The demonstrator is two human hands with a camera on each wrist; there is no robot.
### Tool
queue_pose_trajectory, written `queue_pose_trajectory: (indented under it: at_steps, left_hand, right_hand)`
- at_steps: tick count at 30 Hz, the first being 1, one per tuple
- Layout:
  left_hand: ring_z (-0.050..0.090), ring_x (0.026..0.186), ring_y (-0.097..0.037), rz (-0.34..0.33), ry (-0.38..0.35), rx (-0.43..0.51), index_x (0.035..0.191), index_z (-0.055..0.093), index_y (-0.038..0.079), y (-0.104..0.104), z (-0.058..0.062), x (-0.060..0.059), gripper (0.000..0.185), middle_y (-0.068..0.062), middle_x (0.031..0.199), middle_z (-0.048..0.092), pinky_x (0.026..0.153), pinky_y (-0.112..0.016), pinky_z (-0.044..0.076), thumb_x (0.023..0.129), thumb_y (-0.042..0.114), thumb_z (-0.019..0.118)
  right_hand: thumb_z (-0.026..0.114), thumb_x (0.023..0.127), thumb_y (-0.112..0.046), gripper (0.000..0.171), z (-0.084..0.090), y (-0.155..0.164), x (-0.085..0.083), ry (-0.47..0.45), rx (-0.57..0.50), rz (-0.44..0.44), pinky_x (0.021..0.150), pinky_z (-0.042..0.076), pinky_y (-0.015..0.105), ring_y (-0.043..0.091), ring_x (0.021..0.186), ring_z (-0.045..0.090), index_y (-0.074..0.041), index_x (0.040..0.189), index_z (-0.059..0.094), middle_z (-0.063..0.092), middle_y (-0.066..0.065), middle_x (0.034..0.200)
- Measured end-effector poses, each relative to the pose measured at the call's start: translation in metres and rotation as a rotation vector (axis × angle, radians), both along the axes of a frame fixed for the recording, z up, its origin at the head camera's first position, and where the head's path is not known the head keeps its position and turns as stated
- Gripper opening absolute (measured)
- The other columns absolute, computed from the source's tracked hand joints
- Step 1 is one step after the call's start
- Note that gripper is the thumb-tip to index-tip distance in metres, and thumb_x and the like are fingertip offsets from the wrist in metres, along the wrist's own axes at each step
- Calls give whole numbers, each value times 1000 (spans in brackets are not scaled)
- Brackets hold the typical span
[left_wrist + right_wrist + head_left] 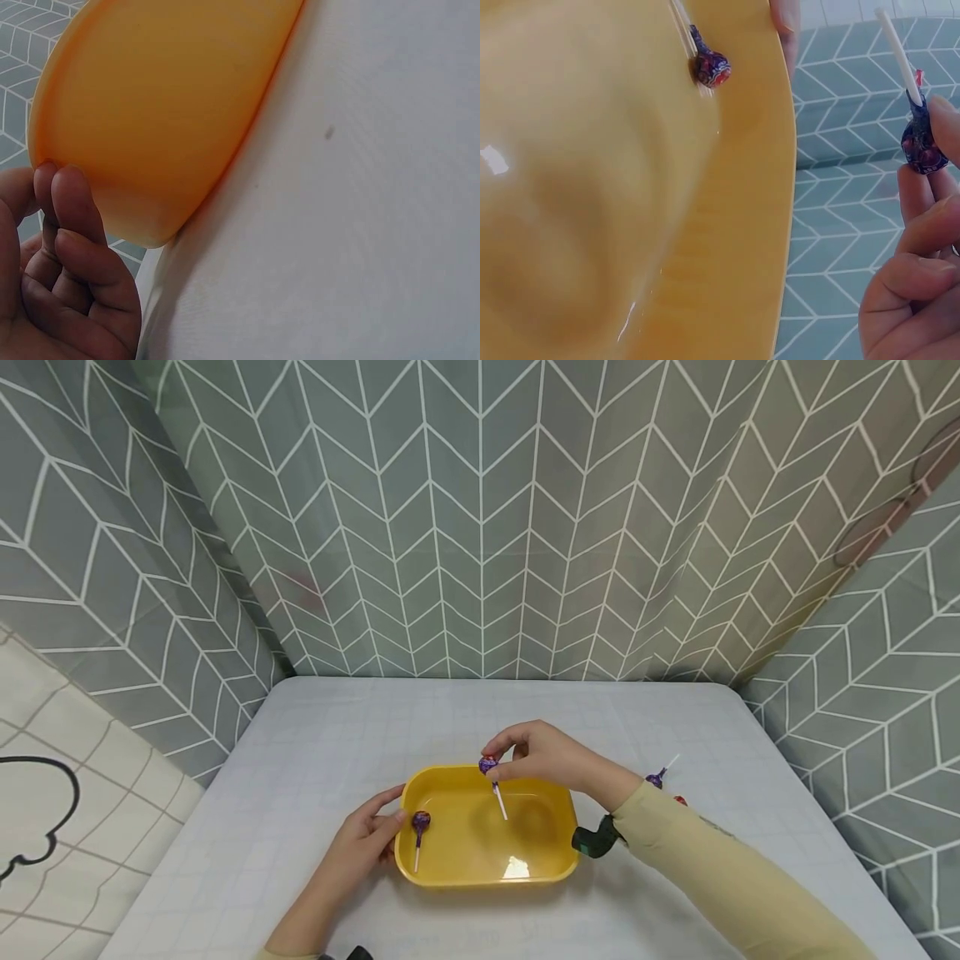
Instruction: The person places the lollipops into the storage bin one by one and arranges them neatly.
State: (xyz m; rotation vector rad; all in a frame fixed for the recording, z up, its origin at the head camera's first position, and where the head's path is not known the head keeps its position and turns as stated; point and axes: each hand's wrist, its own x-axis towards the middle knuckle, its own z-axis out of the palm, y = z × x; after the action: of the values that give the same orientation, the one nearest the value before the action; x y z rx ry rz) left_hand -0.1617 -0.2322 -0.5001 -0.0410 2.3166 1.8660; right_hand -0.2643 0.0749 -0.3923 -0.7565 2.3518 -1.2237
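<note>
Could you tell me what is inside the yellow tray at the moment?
One purple lollipop lies inside the tray, near its left wall. The right hand pinches a second lollipop above the tray. Nothing else shows on the tray floor.

**Tray at the near middle of the worktop**

The tray (487, 868) sits on the worktop (315, 752). One lollipop (420, 823) lies in its left end. Another lollipop (489, 766) is held over its far rim. A third lollipop (658, 777) lies on the worktop to the tray's right.
</note>
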Motion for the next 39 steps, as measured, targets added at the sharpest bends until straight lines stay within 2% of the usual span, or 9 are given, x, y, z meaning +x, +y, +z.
queue_pose_trajectory:
  at_steps: [9,22,27,39]
  left_hand:
    - [56,60,-22,-3,-18,14,144,48,25,1,-1,1,48,-14,79,67,55,-30,51,99,36,61]
    - [56,61,-23,-4,-19,20,144,48,24,0,-2,2,51,-15,79,67,56,-30,51,97,40,62]
    - [56,60,-22,-1,-14,21,142,49,27,0,-1,1,49,-15,79,67,55,-30,50,97,40,63]
    - [56,60,-23,0,-20,7,143,48,25,1,1,0,51,-14,78,67,55,-30,51,97,42,62]
  right_hand:
    - [81,81,-43,25,-2,-10,1,22,25,17,71,50,34,20,79,62,-34,104,76,70,-13,102]
    - [80,83,-42,23,-6,-25,1,24,40,42,72,52,34,18,78,64,-33,103,75,68,-12,101]
    - [79,84,-42,22,-6,-33,1,27,43,58,75,53,33,18,83,64,-33,103,74,68,-13,100]
    - [80,85,-36,20,-10,-51,2,19,19,97,79,52,30,13,96,61,-28,102,75,70,-13,97]
